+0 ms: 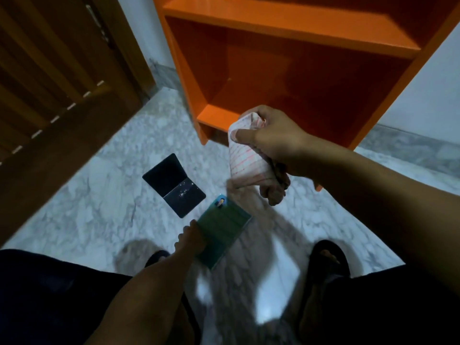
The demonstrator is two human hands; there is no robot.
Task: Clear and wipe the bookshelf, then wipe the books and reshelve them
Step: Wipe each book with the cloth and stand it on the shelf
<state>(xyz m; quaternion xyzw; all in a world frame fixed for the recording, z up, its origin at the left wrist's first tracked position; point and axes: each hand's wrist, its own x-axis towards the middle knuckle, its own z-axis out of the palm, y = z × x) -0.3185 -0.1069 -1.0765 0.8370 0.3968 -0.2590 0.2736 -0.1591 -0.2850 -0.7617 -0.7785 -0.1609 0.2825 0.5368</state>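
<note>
Right of centre, the right hand point(278, 143) has its fingers curled tight round a bunched pink-striped cloth point(246, 158), while lower down the left hand point(190, 241) pinches the edge of a green book point(222, 235) just off the marble floor point(104, 195). That grip looks thin, so the book could easily slip and land on the dark book point(174, 185) lying nearby. Up top, the orange bookshelf point(286, 70) compartment sits empty, and dangling cloth might snag it.

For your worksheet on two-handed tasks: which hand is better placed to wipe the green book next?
The right hand. It already grips the folded white cloth with red lines, held just above the green book. The left hand holds that book by its edge, steadying it.
</note>
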